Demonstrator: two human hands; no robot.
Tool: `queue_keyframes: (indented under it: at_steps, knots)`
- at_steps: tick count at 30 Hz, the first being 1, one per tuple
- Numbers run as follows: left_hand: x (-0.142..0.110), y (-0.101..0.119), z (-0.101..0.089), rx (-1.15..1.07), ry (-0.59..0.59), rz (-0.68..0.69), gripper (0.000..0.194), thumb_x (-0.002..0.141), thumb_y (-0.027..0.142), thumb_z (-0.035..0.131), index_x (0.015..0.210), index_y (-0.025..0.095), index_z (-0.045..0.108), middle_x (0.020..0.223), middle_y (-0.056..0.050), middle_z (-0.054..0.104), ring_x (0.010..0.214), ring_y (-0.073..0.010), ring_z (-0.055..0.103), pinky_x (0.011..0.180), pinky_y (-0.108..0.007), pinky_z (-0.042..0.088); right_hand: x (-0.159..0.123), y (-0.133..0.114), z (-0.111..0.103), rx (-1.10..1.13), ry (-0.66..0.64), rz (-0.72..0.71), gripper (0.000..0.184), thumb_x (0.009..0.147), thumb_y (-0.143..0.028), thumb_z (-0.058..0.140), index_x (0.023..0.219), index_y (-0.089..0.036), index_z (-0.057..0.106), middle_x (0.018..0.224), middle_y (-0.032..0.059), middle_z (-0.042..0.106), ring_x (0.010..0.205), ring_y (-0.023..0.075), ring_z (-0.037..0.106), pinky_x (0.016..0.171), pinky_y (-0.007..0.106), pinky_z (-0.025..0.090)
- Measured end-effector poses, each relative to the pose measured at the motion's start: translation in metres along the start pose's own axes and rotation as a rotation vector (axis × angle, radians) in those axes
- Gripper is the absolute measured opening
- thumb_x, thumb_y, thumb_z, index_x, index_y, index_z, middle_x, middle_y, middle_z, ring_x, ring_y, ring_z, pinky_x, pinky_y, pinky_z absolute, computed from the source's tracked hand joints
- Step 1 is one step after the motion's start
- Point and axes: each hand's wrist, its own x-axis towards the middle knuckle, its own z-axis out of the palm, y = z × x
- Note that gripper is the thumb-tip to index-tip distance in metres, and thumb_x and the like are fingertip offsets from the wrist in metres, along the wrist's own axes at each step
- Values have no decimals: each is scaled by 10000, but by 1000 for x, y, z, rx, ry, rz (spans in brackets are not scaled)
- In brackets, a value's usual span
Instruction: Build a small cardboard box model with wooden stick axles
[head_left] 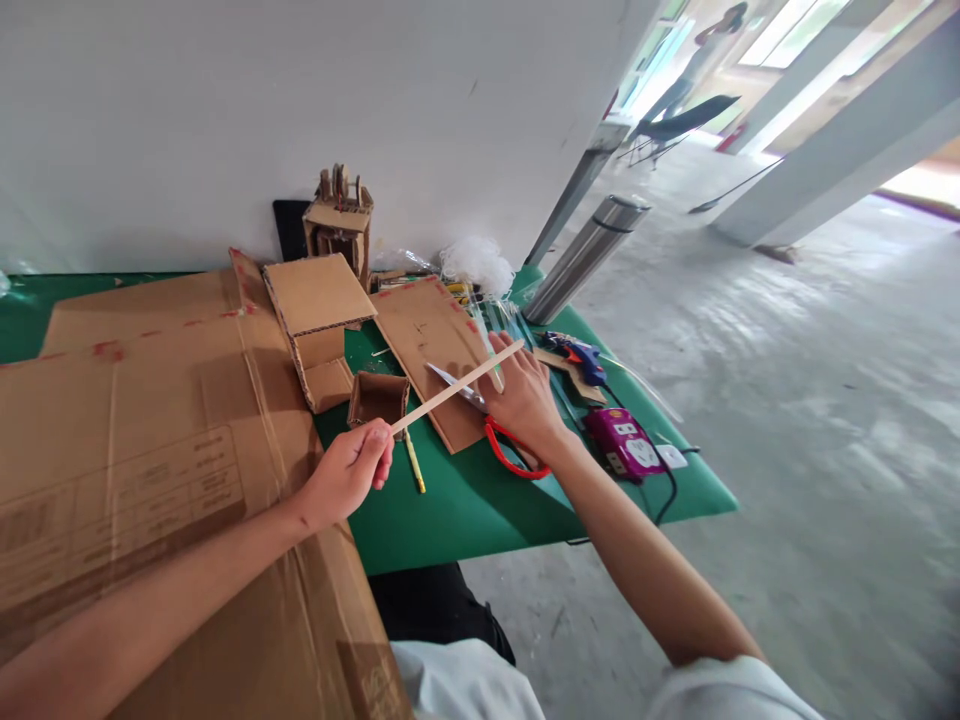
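My left hand (352, 465) is closed around one end of a thin, flat wooden stick (442, 394), which slants up to the right. The stick's far end passes in front of the fingers of my right hand (523, 395). That hand reaches out low over the table, palm down, with its fingers stretched forward beside clear sticks (499, 322); the fingertips are partly hidden. Red-handled scissors (514, 460) lie under and beside my right wrist, their blades over a flat cardboard piece (431, 335). A small open cardboard box (379, 400) and a yellow pen-like stick (414, 462) are near my left hand.
A large cardboard sheet (150, 400) covers the left of the green table (450, 520). Behind stand a folded cardboard piece (319, 290) and a cardboard model (337, 220). At right are a steel flask (585, 260), a blue glue gun (589, 362) and a purple power strip (622, 440) with a cable.
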Motion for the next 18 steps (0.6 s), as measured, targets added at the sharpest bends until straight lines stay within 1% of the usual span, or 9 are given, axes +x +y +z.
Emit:
queue_keyframes:
  at_steps: [2, 4, 6, 8, 10, 12, 15, 16, 18]
  knots:
    - [1, 2, 0, 20, 1, -1, 516, 1034, 587, 300, 723, 201, 443, 609, 39, 493, 534, -105, 493, 547, -241, 408, -8, -19, -7, 336, -116, -64, 549, 900, -395, 609, 1414, -216, 535, 1475, 147, 546, 1375, 330, 491, 1150, 546, 381]
    - [2, 4, 0, 57, -5, -5, 535, 1027, 606, 291, 711, 202, 445, 598, 36, 494, 531, -109, 494, 545, -243, 405, -17, -41, -15, 757, -346, -79, 540, 914, -444, 634, 1409, -255, 530, 1406, 118, 608, 1260, 274, 599, 1048, 457, 505]
    - [2, 5, 1, 94, -29, -10, 554, 1023, 616, 286, 694, 201, 450, 592, 28, 508, 533, -112, 504, 552, -244, 412, -24, -62, -21, 1031, -450, -79, 453, 928, -460, 631, 1329, -253, 585, 1241, 96, 695, 1092, 222, 680, 924, 381, 570]
    - [1, 7, 3, 117, -79, -16, 559, 1028, 599, 283, 695, 195, 479, 609, 14, 549, 547, -115, 530, 563, -242, 428, -26, -78, -23, 1140, -433, -67, 291, 951, -450, 610, 1115, -221, 684, 1006, 63, 740, 896, 169, 703, 819, 318, 585]
    - [-1, 11, 4, 168, -120, -18, 543, 1043, 553, 275, 766, 183, 560, 626, 8, 589, 554, -117, 552, 563, -237, 431, -23, -86, -22, 1195, -410, -32, 262, 950, -445, 618, 946, -199, 705, 858, 40, 727, 773, 143, 688, 748, 291, 586]
    - [-4, 16, 2, 295, -98, -9, 488, 1053, 500, 287, 938, 184, 641, 597, 29, 583, 535, -118, 546, 545, -233, 411, -16, -85, -18, 1272, -383, 46, 271, 921, -459, 657, 902, -193, 702, 806, 30, 717, 700, 139, 678, 666, 285, 588]
    - [-7, 27, -6, 554, 81, 57, 352, 1036, 440, 399, 1177, 209, 624, 596, 52, 559, 542, -127, 534, 560, -246, 411, -1, -73, -7, 1399, -265, 201, 293, 855, -485, 728, 873, -194, 691, 740, 8, 699, 593, 126, 650, 530, 259, 562]
    - [-6, 29, -10, 617, 167, 132, 329, 1029, 412, 418, 1195, 204, 613, 654, 33, 597, 610, -140, 569, 611, -257, 449, 4, -67, -3, 1425, -210, 239, 304, 830, -491, 751, 850, -194, 683, 712, -1, 687, 569, 120, 639, 509, 251, 554]
    - [-1, 29, -18, 769, 301, 315, 316, 995, 383, 494, 1216, 181, 593, 930, -52, 689, 923, -210, 620, 870, -356, 502, 14, -56, 5, 1456, -100, 294, 333, 781, -503, 792, 821, -197, 667, 681, -17, 666, 561, 118, 636, 514, 251, 564]
